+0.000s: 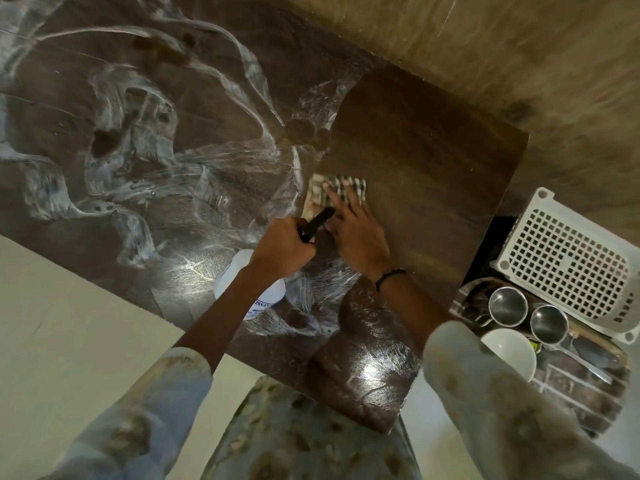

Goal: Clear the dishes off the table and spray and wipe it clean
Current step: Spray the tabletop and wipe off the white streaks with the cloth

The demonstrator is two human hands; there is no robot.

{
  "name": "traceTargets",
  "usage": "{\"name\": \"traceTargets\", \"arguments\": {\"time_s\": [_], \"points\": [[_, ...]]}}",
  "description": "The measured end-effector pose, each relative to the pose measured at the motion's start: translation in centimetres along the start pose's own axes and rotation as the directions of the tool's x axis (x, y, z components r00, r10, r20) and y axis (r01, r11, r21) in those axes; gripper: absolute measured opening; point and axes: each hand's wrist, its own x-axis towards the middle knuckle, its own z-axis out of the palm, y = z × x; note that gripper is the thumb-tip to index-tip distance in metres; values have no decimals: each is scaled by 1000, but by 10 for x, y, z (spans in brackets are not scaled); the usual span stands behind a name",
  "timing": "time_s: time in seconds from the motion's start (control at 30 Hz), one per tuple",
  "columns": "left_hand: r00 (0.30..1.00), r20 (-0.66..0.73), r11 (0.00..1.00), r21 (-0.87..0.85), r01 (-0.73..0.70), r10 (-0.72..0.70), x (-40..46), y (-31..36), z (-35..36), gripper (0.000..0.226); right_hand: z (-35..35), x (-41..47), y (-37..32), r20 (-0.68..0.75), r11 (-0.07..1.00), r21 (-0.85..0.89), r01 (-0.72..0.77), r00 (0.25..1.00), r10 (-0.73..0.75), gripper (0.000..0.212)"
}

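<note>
Partly hidden beneath the person's left forearm, a white spray bottle point(250, 284) shows only its rounded body and a scrap of blue label print too small to read; its black nozzle point(317, 224) pokes out above the left hand point(284, 247), whose fingers are curled tight round the bottle's neck. Across the left and middle of the dark wood-grain tabletop point(433, 140), white foamy streaks point(138, 140) swirl in loops and smears, while the stretch toward the far right corner lies dark and streak-free. At the border of the two, the right hand point(356, 230) lies flat with fingers spread straight, pressing a checked cloth point(341, 190) onto the tabletop; much of the cloth is covered by the fingers. A dark band point(389, 277) circles that wrist. Pale patterned sleeves point(491, 393) blur in the near foreground. Beside the tabletop's right edge, lower down, a tray point(588, 386), cut off partly by the right sleeve, holds two steel cups point(507, 306), a white bowl point(509, 353) and a spoon point(585, 358). Just beyond them sits a white perforated basket point(568, 261), its contents impossible to make out.
</note>
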Motion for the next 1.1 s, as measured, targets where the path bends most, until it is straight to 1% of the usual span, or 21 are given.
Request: {"name": "traceTargets", "arguments": {"time_s": [0.03, 0.07, 0.1, 0.13, 0.2, 0.23, 0.33, 0.4, 0.53, 0.57, 0.6, 0.67, 0.73, 0.77, 0.83, 0.93, 1.03, 1.1], "points": [[1000, 11, 1000, 2, -2, 2, -2, -2, 0, 8, 3, -15, 6, 11, 999, -31, 38, 999, -38, 59], [1000, 29, 1000, 0, -4, 4, -5, -3, 1, 7, 4, -30, 15, 15, 998, -39, 40, 999, -39, 61], [998, 54, 1000, -8, -8, 9, -9, -4, 1, 6, 4, -45, 24, 12, 999, -32, 0, 1000, 0, 63], [996, 84, 1000, -19, -9, 11, -13, -7, 3, 6, 1, -57, 31, 3, 997, -17, -70, 998, 70, 63], [991, 134, 1000, -6, -14, 15, -22, -11, 8, 7, -5, -71, 39, -10, 975, 18, -221, 975, 221, 54], [988, 154, 1000, 22, -22, 18, -27, -13, 12, 9, -6, -73, 40, -13, 965, 26, -262, 965, 262, 51], [980, 201, 993, 113, -25, 2, -41, -17, 21, 7, -5, -73, 38, -19, 963, 34, -269, 963, 269, 47], [981, 196, 989, 144, -18, -11, -50, -19, 26, 7, -4, -73, 39, -17, 963, 41, -268, 963, 268, 46], [982, 184, 992, 126, 19, -42, -60, -25, 29, 8, -5, -74, 39, -22, 966, 43, -256, 966, 257, 47], [982, 185, 992, 125, 18, -41, -62, -27, 28, 5, -4, -73, 38, -27, 966, 46, -256, 966, 257, 47], [983, 179, 992, 125, 20, -42, -63, -28, 27, 8, -5, -72, 36, -33, 964, 56, -262, 964, 264, 48], [989, 139, 991, 132, 36, -55, -65, -30, 25, 24, -3, -68, 30, -44, 954, 87, -288, 955, 293, 49], [993, 92, 990, 132, 57, -69, -66, -32, 22, 32, -2, -59, 17, -65, 946, 117, -302, 948, 311, 53], [995, 71, 992, 114, 60, -68, -66, -35, 21, 31, 1, -52, 8, -75, 948, 120, -296, 949, 306, 55], [997, 40, 995, 78, 61, -64, -66, -43, 20, 22, 6, -39, -14, -87, 960, 89, -265, 958, 272, 66], [998, -11, 998, 28, 64, -64, -69, -51, 18, 8, 17, -31, -47, -65, 989, 54, -140, 988, 143, 79], [998, -32, 999, -3, 46, -46, -75, -51, 17, 7, 29, -57, -57, -40, 999, -6, 34, 999, -34, 75], [999, -37, 1000, -3, 30, -30, -79, -51, 18, 11, 32, -88, -46, 9, 991, -66, 113, 994, -113, 72]]}}
